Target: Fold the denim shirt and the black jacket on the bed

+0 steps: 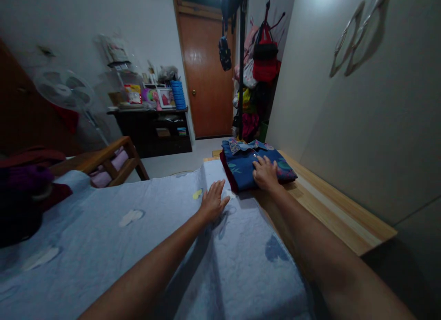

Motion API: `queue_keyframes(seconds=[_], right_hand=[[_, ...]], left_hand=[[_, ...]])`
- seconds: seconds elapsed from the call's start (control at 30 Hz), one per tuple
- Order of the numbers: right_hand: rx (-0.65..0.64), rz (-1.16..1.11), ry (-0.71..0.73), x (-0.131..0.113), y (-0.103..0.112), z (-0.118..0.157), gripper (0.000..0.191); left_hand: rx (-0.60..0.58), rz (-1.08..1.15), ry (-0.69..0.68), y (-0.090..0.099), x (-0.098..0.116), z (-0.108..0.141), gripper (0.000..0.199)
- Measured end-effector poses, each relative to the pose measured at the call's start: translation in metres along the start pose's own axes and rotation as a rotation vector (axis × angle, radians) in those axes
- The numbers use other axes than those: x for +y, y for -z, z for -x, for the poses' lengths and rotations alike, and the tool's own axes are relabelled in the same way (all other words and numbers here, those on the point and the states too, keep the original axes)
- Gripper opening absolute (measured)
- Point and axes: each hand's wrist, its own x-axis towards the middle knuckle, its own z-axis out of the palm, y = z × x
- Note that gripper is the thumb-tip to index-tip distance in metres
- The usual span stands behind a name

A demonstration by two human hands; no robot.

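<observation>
A folded blue garment with a floral collar (241, 166) lies on top of a dark red folded cloth (229, 174) at the far corner of the bed, partly over a wooden board. My right hand (266, 173) rests on the blue garment's front, fingers slightly spread. Just left of the stack, my left hand (212, 202) lies on the light blue bedsheet (158, 228) with its fingers apart and nothing in it.
The wooden board (330, 214) runs along the right beside a pale cabinet (344, 127). A wooden chair (127, 161) and dark clothes (20, 205) are at the left. Behind stand a fan (64, 92), a dark shelf (151, 131) and a door (208, 76).
</observation>
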Motion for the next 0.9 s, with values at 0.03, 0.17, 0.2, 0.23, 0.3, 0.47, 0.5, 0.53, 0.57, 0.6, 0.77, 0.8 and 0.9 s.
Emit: queue_keyframes(seconds=[0.03,0.17,0.2,0.23,0.3,0.47,0.5,0.53,0.57,0.6,0.77,0.8,0.9], right_hand=[[-0.031,-0.014,0.08,-0.005,0.0,0.007,0.051],[-0.186,-0.029,0.282,-0.017,-0.007,0.026,0.081],[-0.182,-0.026,0.289,-0.018,-0.008,0.028,0.083],[-0.166,-0.028,0.283,-0.02,-0.009,0.029,0.081],[-0.136,-0.049,0.25,-0.022,-0.009,0.027,0.07],[-0.016,-0.118,0.087,-0.035,-0.01,0.024,0.053],[0.01,-0.107,0.072,-0.038,-0.013,0.026,0.052],[0.022,-0.087,0.071,-0.041,-0.017,0.03,0.052],[0.022,-0.063,0.081,-0.043,-0.021,0.033,0.053],[0.015,-0.039,0.092,-0.046,-0.026,0.037,0.055],[-0.075,0.015,0.065,-0.058,-0.034,0.046,0.073],[-0.111,0.01,0.045,-0.063,-0.031,0.046,0.076],[-0.225,-0.043,0.005,-0.084,-0.018,0.048,0.082]], left_hand=[[-0.013,-0.016,0.003,0.001,-0.009,0.014,0.064],[-0.043,-0.137,0.066,0.004,-0.042,0.064,0.064],[-0.046,-0.165,0.084,0.005,-0.049,0.073,0.063],[-0.048,-0.188,0.099,0.005,-0.055,0.081,0.062],[-0.049,-0.227,0.124,0.004,-0.064,0.093,0.059],[-0.086,-0.287,0.153,-0.005,-0.076,0.105,0.057],[-0.083,-0.295,0.149,-0.007,-0.076,0.107,0.056],[-0.075,-0.304,0.144,-0.008,-0.076,0.108,0.055],[-0.061,-0.312,0.139,-0.01,-0.075,0.108,0.054],[-0.047,-0.32,0.137,-0.01,-0.075,0.109,0.053],[-0.014,-0.329,0.131,-0.01,-0.071,0.111,0.052],[-0.012,-0.326,0.127,-0.009,-0.07,0.112,0.052],[-0.013,-0.306,0.116,-0.008,-0.068,0.119,0.051]])
